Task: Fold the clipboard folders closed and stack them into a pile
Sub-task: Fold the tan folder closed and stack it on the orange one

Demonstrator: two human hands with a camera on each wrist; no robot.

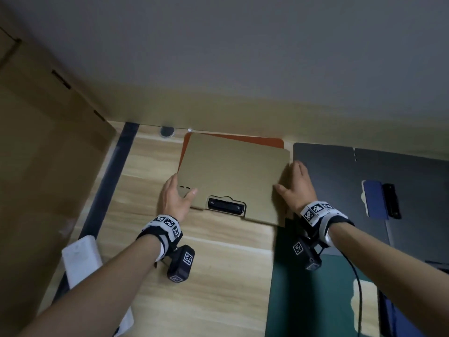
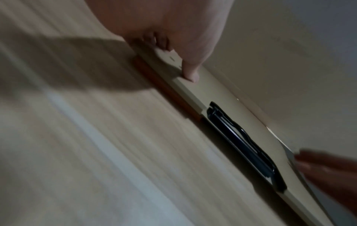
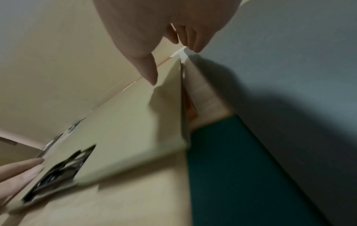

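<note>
A closed tan clipboard folder [image 1: 233, 176] with a black clip [image 1: 226, 206] at its near edge lies on an orange folder [image 1: 262, 140], whose far edge and left corner stick out. My left hand [image 1: 181, 190] grips the tan folder's left edge, thumb [image 2: 190, 75] on top and fingers curled at the rim. My right hand [image 1: 289, 182] holds its right edge, with the thumb [image 3: 150, 76] on the cover and the fingers over the side. To the right lies an open dark navy folder [image 1: 352, 171] with its own black clip [image 1: 391, 200]. A green folder [image 1: 313, 295] lies near right.
A large cardboard box [image 1: 48, 166] stands at the left, with a white block [image 1: 81, 259] near it on the wooden table [image 1: 206, 276]. The wall runs right behind the folders. A black cable [image 1: 358, 295] trails from my right wrist over the green folder.
</note>
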